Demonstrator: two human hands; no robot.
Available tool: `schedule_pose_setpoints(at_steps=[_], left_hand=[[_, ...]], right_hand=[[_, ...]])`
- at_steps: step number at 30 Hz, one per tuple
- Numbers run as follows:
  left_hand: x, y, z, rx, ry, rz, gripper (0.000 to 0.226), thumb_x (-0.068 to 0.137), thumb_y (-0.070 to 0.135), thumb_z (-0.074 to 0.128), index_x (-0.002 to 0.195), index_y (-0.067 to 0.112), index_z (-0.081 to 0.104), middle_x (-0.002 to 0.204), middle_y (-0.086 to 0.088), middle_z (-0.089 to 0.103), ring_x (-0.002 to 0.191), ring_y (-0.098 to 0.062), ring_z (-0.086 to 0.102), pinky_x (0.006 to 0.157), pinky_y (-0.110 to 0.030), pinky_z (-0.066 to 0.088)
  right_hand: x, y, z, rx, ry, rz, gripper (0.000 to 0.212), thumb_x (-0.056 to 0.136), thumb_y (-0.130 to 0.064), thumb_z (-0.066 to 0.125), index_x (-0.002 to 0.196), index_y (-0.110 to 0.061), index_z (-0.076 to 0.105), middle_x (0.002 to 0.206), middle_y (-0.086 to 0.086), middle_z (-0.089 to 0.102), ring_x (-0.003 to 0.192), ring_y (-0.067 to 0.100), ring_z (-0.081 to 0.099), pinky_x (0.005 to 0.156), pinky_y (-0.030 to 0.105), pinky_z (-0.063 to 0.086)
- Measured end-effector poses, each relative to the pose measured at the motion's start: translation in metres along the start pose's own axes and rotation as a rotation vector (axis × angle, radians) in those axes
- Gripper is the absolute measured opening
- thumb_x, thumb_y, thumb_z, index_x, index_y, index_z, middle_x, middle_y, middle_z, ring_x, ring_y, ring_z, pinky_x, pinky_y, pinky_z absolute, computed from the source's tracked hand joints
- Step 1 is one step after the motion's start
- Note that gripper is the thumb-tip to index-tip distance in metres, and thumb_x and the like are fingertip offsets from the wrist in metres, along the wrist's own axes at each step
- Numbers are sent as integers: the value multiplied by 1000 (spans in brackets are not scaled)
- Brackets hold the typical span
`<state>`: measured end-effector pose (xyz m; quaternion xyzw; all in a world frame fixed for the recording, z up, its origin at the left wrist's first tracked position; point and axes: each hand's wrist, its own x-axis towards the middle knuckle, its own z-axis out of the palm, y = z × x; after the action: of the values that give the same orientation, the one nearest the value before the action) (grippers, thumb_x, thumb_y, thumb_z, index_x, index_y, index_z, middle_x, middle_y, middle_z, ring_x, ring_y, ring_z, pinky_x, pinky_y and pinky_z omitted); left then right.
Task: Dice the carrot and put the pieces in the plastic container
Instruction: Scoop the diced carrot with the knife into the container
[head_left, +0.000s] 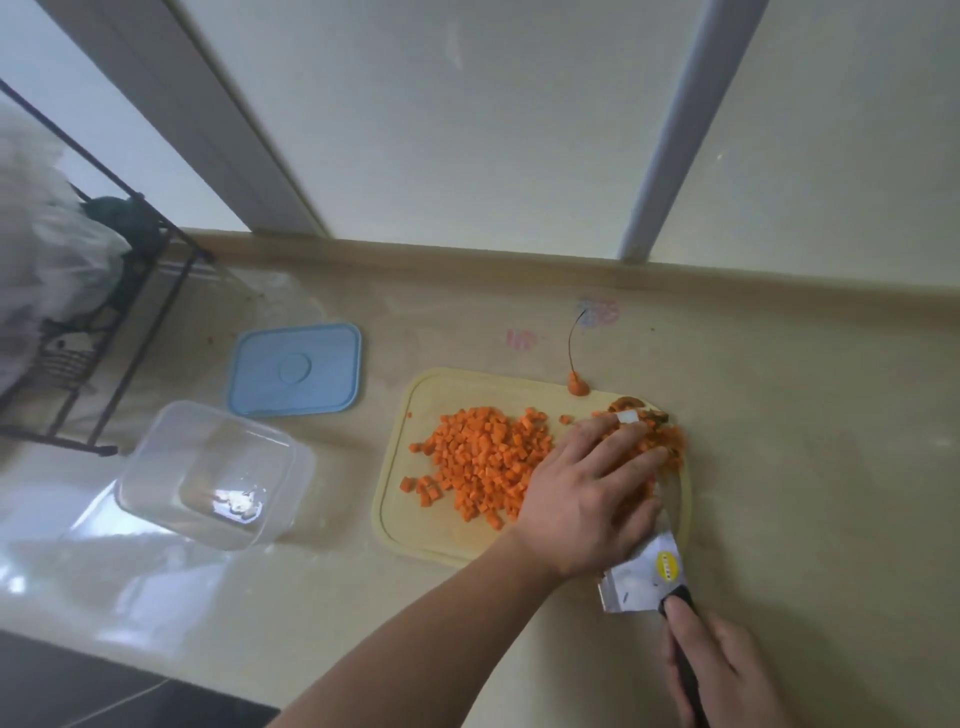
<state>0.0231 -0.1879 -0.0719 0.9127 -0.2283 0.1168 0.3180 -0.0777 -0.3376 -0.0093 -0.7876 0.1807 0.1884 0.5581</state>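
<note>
A pale yellow plastic cutting board (415, 525) lies right of centre on the beige stone counter (779, 415). A heap of small orange carrot dice (483, 457) covers its middle, with a few loose cubes toward its left edge. The left hand (587, 499) reaches across the board from the lower middle of the frame, its fingers stretched flat and gripping nothing, pressing on a second clump of carrot pieces (670, 441) at the board's right end. In the lower right corner the right hand (727, 670) is curled round the black handle of a broad steel cleaver (644, 577), whose blade is partly hidden under the left hand. An orange carrot tip with a thin root thread (576, 384) sits at the board's far edge. Left of the board stands the clear square plastic container (208, 467), holding no carrot, and its blue lid (296, 369) lies flat just behind it. A black wire rack (119, 332) occupies the left edge.
</note>
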Motion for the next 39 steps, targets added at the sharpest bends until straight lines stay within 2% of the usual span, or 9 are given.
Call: schedule_pose_setpoints(at_steps=[2, 4, 6, 8, 10, 18, 24, 30, 39], left_hand=[[1, 0, -4, -3, 17, -10, 39, 93, 33, 65, 128, 16, 69, 137, -6, 61, 131, -34, 51, 108, -43, 43], [3, 2, -11, -10, 47, -27, 38, 93, 33, 65, 126, 15, 70, 137, -6, 61, 129, -34, 51, 108, -42, 42], [7, 3, -21, -26, 86, -45, 36, 92, 30, 68, 125, 14, 71, 135, -7, 62, 127, -34, 52, 108, -41, 42], [10, -1, -33, -35, 120, -64, 36, 91, 27, 70, 123, 13, 71, 133, -8, 63, 126, -34, 52, 109, -40, 41], [10, -8, -48, -19, 148, -94, 36, 90, 27, 71, 123, 13, 72, 133, -9, 63, 125, -34, 53, 111, -37, 39], [-30, -63, -150, 168, 319, -307, 36, 89, 32, 69, 120, 15, 74, 132, -7, 65, 124, -30, 55, 108, -37, 43], [-101, -114, -213, 304, 454, -519, 35, 88, 28, 66, 116, 10, 75, 128, -7, 67, 123, -21, 53, 112, -18, 32], [-136, -144, -222, 313, 504, -673, 38, 89, 33, 61, 119, 13, 75, 130, -5, 67, 124, -22, 54, 109, -23, 37], [-138, -164, -212, 394, 619, -678, 22, 86, 22, 65, 103, 15, 76, 109, -1, 71, 96, -26, 65, 79, -34, 55]], right_hand=[[-1, -9, -4, -3, 7, -62, 42, 93, 0, 55, 51, 4, 55, 31, 9, 40, 32, 27, 39, 36, 7, 28], [0, -13, -6, 63, -9, -75, 49, 91, -27, 58, 57, 8, 56, 33, 14, 44, 31, 18, 44, 40, 0, 31], [-1, -21, 0, 116, -87, -110, 73, 72, -71, 62, 54, 0, 57, 35, 8, 46, 29, 17, 38, 41, 3, 36], [1, -25, 7, 228, -91, -84, 78, 59, -80, 69, 45, -5, 53, 34, 18, 39, 29, 32, 23, 49, 4, 38], [9, -30, 10, 181, -175, -42, 80, 58, -82, 65, 46, -5, 49, 36, 29, 33, 31, 31, 25, 33, 25, 31], [41, -99, 79, -100, -704, -39, 50, 80, -63, 48, 65, -15, 51, 43, 20, 47, 31, 27, 48, 36, 22, 34], [43, -137, 173, -285, -916, -51, 42, 102, -38, 38, 78, -5, 48, 47, 13, 48, 33, 23, 50, 33, 18, 33], [44, -152, 226, -456, -919, -94, 44, 101, -43, 39, 75, -9, 46, 46, 10, 50, 34, 25, 51, 37, 20, 35], [50, -166, 227, -637, -811, -145, 45, 99, -45, 43, 73, -9, 46, 44, 9, 50, 34, 25, 54, 38, 21, 35]])
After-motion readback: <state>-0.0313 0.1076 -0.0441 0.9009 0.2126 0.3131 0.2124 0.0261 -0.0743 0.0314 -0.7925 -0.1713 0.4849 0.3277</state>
